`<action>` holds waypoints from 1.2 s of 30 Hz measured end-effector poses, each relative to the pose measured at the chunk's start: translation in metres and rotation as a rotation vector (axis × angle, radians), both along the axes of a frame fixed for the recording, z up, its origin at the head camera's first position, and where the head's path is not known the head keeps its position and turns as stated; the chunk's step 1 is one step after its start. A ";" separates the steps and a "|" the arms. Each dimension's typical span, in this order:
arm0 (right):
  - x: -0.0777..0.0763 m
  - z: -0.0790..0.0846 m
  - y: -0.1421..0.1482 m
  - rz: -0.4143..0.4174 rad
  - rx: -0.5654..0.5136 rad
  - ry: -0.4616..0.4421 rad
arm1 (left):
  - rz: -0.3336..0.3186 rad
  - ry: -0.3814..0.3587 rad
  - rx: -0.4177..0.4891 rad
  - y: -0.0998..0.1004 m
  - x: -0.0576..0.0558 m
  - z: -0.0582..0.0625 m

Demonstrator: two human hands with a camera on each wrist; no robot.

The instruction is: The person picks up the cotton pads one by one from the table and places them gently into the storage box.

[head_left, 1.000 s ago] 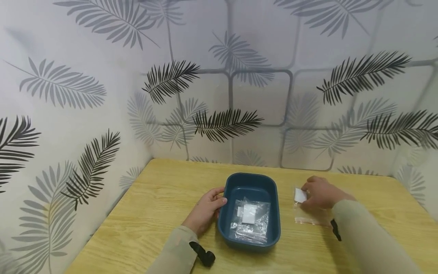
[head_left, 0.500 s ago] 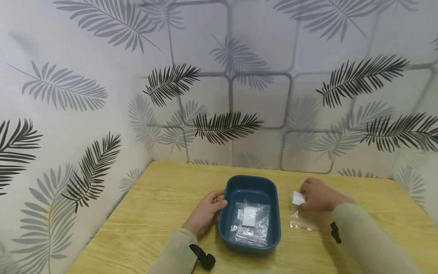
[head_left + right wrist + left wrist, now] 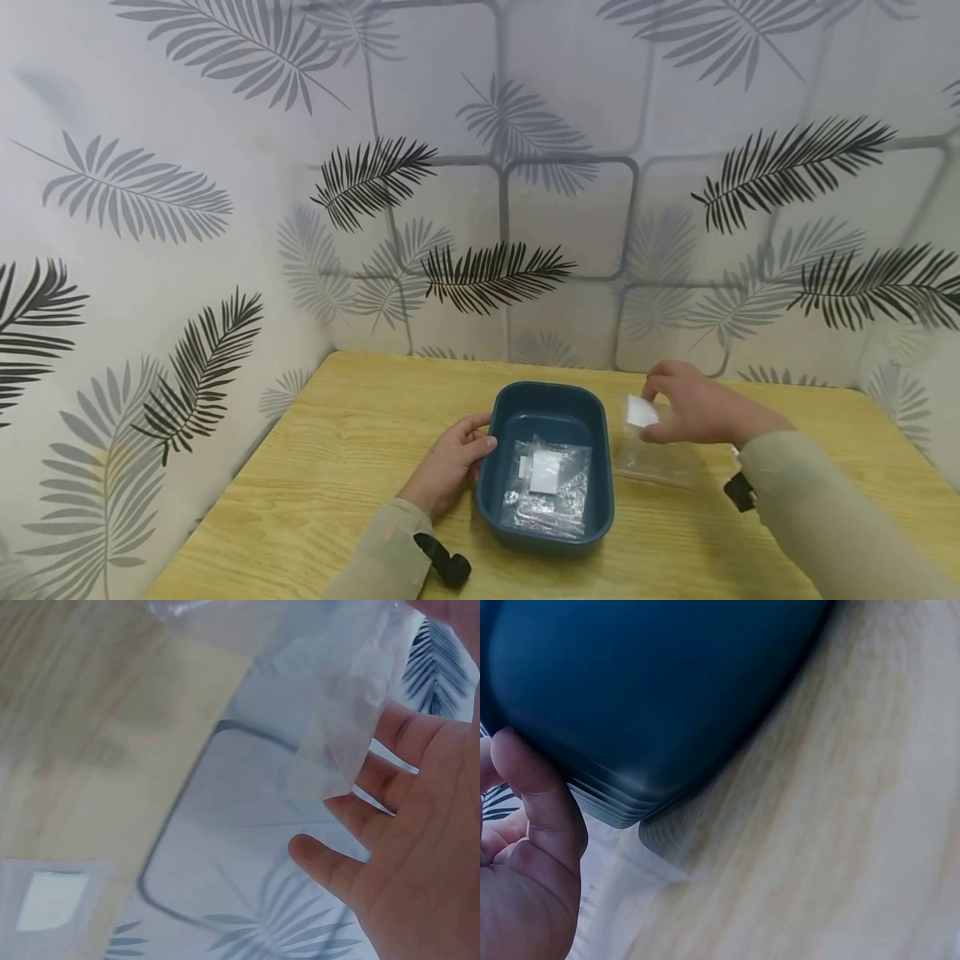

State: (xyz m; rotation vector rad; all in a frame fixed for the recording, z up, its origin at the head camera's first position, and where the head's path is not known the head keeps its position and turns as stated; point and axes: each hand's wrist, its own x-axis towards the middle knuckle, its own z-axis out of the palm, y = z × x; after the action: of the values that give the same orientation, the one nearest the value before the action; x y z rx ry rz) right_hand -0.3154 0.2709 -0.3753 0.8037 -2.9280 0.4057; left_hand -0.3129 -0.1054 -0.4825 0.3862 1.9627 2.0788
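My left hand (image 3: 453,458) holds the left side of a dark blue plastic tub (image 3: 606,475), its thumb at the rim. In the left wrist view, the thumb (image 3: 544,787) lies against the tub's outer wall (image 3: 630,697). Inside the tub lie several clear zip bags (image 3: 573,479) with white labels. To the right of the tub, my right hand (image 3: 697,404) pinches a clear plastic bag (image 3: 652,462) by its end with the white label. The bag hangs down from the fingers in the right wrist view, where the thumb and index fingertips are mostly cut off.
Another clear bag with a white label (image 3: 52,900) lies on the table in the right wrist view; the right forearm largely hides it in the head view. The wooden table (image 3: 360,417) meets walls with leaf-patterned covering (image 3: 562,325) at the back and left.
My right hand has lifted the bag off the table and brought it slightly left, toward the tub. The left hand and tub have stayed put.
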 end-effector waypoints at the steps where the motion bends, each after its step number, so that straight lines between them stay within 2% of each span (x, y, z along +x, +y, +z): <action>1: 0.001 0.002 -0.002 0.011 -0.005 0.006 | -0.001 0.002 0.000 0.000 0.000 0.000; 7: 0.006 0.014 -0.014 0.044 -0.023 0.055 | -0.001 0.001 0.009 0.000 0.001 0.000; 13: 0.013 0.022 -0.036 0.017 -0.020 0.033 | -0.003 0.002 0.007 0.000 0.001 0.000; 17: 0.015 0.024 -0.052 0.033 -0.017 0.021 | -0.002 -0.001 0.007 0.000 0.001 0.000; 22: 0.013 0.027 -0.071 0.060 -0.001 0.057 | 0.000 0.001 0.005 0.000 0.000 -0.001; 28: 0.013 0.030 -0.095 0.041 -0.002 0.048 | 0.000 -0.001 0.003 0.000 0.001 0.000; 36: 0.010 0.021 -0.118 0.035 0.062 0.031 | -0.001 -0.011 -0.005 0.001 0.001 0.001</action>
State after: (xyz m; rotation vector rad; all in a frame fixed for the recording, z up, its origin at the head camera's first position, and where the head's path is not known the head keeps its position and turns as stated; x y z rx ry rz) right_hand -0.3052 0.1533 -0.3539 0.8617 -2.9146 0.3031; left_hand -0.3119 -0.1044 -0.4816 0.3745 1.9604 2.0709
